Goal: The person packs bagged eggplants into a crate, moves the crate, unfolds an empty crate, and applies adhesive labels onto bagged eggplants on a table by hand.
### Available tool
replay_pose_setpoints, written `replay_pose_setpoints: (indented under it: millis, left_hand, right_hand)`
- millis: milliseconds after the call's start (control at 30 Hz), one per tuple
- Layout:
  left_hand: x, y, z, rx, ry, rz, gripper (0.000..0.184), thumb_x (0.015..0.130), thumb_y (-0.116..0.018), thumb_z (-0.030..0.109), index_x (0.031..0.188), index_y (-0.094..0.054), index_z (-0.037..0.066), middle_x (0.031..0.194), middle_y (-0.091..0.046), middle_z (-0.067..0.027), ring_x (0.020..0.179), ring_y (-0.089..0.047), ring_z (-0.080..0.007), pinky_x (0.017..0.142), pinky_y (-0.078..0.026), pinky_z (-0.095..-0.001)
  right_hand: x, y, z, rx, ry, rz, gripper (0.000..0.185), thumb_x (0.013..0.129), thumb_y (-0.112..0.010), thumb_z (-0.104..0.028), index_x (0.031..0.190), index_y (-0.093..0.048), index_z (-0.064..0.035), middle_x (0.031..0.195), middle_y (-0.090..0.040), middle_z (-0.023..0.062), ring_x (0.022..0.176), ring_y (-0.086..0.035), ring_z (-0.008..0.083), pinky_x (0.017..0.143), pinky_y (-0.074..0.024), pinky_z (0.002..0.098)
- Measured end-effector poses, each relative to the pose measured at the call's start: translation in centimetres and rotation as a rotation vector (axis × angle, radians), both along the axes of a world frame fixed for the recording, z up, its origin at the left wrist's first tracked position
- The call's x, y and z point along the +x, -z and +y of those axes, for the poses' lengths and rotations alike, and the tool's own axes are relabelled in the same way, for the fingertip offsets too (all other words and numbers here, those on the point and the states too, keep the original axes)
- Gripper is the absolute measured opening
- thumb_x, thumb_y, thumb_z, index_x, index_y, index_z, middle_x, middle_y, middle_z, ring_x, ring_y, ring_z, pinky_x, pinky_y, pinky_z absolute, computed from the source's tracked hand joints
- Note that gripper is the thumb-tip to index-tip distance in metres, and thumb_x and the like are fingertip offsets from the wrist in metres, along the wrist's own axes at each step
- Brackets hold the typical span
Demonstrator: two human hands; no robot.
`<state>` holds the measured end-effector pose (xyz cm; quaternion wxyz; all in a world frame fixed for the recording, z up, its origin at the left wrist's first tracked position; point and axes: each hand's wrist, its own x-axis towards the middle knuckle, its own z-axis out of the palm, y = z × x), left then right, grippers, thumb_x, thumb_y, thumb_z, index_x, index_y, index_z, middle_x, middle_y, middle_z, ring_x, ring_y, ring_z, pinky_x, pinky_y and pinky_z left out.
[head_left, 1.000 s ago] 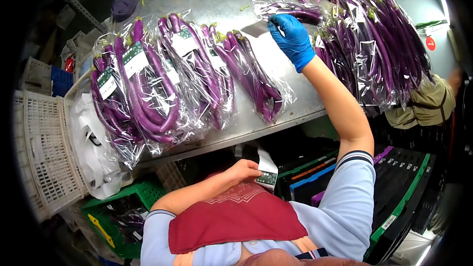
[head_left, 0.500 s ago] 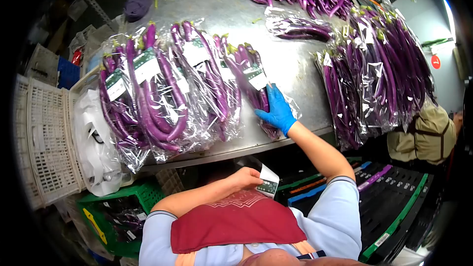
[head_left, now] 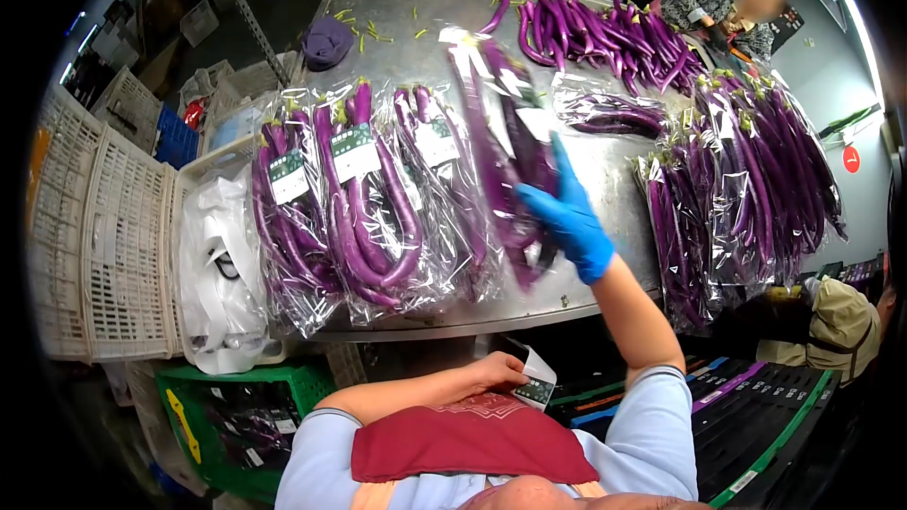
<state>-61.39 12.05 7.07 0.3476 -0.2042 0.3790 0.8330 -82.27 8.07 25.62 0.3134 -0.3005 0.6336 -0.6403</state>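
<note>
In its blue glove, my right hand [head_left: 574, 225] grips a clear bag of long purple eggplants [head_left: 493, 146] by its right side. The bag is smeared by motion and looks raised off the metal table [head_left: 605, 170]; a white label shows near the glove's fingertips. My bare left hand [head_left: 496, 373] is closed on a small stack of printed green-and-white labels [head_left: 537, 383] in front of the red apron [head_left: 463, 444]. Left of the held bag lie several labelled bags of eggplants [head_left: 364, 198] in a row.
Loose eggplants [head_left: 605, 38] are heaped at the far side, with one bag [head_left: 609, 113] before them. More bagged eggplants [head_left: 756, 161] are stacked at the right. White crates [head_left: 113, 246] and a green crate [head_left: 179, 416] stand left. A co-worker [head_left: 704, 0] is at the far right.
My right hand has lifted and shifted the bag of eggplants, now blurred. My left hand still holds the labels. The camera has tilted up, bringing more of the far side into view.
</note>
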Motion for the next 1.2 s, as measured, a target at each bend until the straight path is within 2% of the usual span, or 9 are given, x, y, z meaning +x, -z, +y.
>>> replay_pose_setpoints:
  millis: [133, 233, 333, 433, 700, 833, 967, 1067, 1200]
  left_hand:
    - [0.4, 0.7, -0.1, 0.042, -0.034, -0.012, 0.013, 0.073, -0.062, 0.007, 0.083, -0.059, -0.001, 0.071, -0.058, -0.0023, 0.061, -0.054, -0.0095, 0.054, -0.043, -0.0198]
    - [0.7, 1.1, -0.9, 0.035, -0.056, -0.016, 0.012, 0.074, -0.062, 0.008, 0.082, -0.059, -0.001, 0.072, -0.058, -0.0021, 0.061, -0.053, -0.0087, 0.054, -0.042, -0.0191]
    - [0.8, 2.1, -1.8, 0.01, -0.048, -0.04, 0.015, 0.075, -0.062, 0.008, 0.086, -0.058, -0.001, 0.074, -0.058, -0.0017, 0.06, -0.052, -0.0075, 0.053, -0.041, -0.0182]
    - [0.7, 3.5, -1.5, 0.046, -0.062, -0.069, 0.018, 0.075, -0.061, 0.008, 0.09, -0.058, -0.001, 0.075, -0.058, -0.0015, 0.06, -0.051, -0.0068, 0.054, -0.04, -0.0172]
    - [-0.4, 2.8, -1.7, 0.001, -0.066, -0.077, 0.012, 0.073, -0.061, 0.011, 0.081, -0.058, 0.002, 0.069, -0.055, -0.0007, 0.058, -0.05, -0.008, 0.053, -0.04, -0.0187]
    - [-0.8, 2.6, -1.9, 0.01, -0.049, -0.097, 0.013, 0.075, -0.06, 0.01, 0.084, -0.059, 0.002, 0.071, -0.056, -0.0002, 0.059, -0.051, -0.0074, 0.054, -0.041, -0.0184]
    - [-1.3, 1.6, -2.2, 0.001, -0.052, -0.146, 0.012, 0.076, -0.059, 0.011, 0.084, -0.058, 0.001, 0.07, -0.056, -0.0006, 0.059, -0.051, -0.008, 0.054, -0.041, -0.0194]
    - [-1.5, 0.4, -2.7, -0.002, -0.049, -0.143, 0.011, 0.077, -0.058, 0.01, 0.085, -0.058, 0.001, 0.071, -0.055, -0.0007, 0.061, -0.051, -0.0077, 0.055, -0.041, -0.0192]
    - [-0.8, 0.8, -2.6, 0.038, -0.04, -0.14, 0.015, 0.078, -0.059, 0.011, 0.089, -0.057, 0.001, 0.077, -0.057, -0.0022, 0.069, -0.053, -0.0086, 0.063, -0.043, -0.0202]
  right_hand:
    - [1.0, 5.6, -7.5, 0.174, -0.199, 0.565, 0.082, 0.075, -0.057, -0.041, 0.132, -0.014, -0.001, 0.127, -0.024, 0.0324, 0.117, -0.033, 0.0387, 0.096, -0.0296, 0.0398]
    - [4.3, 8.8, -8.2, 0.339, -0.194, 0.986, 0.076, 0.078, -0.053, -0.045, 0.128, -0.022, 0.0038, 0.121, -0.028, 0.0354, 0.109, -0.035, 0.0455, 0.095, -0.0292, 0.0422]
    - [3.7, 8.5, -6.8, 0.252, -0.235, 0.935, 0.072, 0.079, -0.047, -0.049, 0.129, -0.023, -0.0024, 0.124, -0.023, 0.0368, 0.114, -0.031, 0.0473, 0.092, -0.0335, 0.0434]
    - [3.2, 5.5, -5.3, 0.331, -0.29, 0.953, 0.048, 0.081, -0.052, -0.034, 0.115, -0.042, -0.0014, 0.117, -0.042, 0.0217, 0.102, -0.047, 0.0345, 0.085, -0.0393, 0.0371]
    - [-1.4, 4.3, -11.4, -0.244, -0.05, 0.927, 0.026, 0.084, -0.046, -0.021, 0.098, -0.053, -0.0003, 0.094, -0.056, 0.0188, 0.085, -0.054, 0.0341, 0.075, -0.0428, 0.0363]
    - [-1.3, 9.0, -15.8, 0.16, -0.261, 1.205, 0.051, 0.086, -0.034, -0.044, 0.117, -0.044, -0.0055, 0.127, -0.036, 0.0161, 0.123, -0.026, 0.0299, 0.096, -0.0169, 0.0568]
    - [-4.6, 8.5, -16.7, -0.088, -0.167, 0.923, 0.048, 0.087, -0.034, -0.039, 0.123, -0.038, -0.007, 0.129, -0.034, 0.0168, 0.122, -0.029, 0.0292, 0.096, -0.0178, 0.0558]
    - [-13.2, 13.4, -15.4, 0.146, 0.211, 0.674, 0.052, 0.082, -0.043, -0.039, 0.124, -0.035, -0.0089, 0.13, -0.032, 0.0165, 0.121, -0.029, 0.0304, 0.094, -0.0204, 0.0563]
    - [-25.4, 19.9, -9.3, 0.657, 0.53, 1.149, 0.063, 0.072, -0.054, -0.039, 0.125, -0.032, -0.0133, 0.133, -0.022, 0.0199, 0.124, -0.019, 0.0353, 0.093, -0.0178, 0.0594]
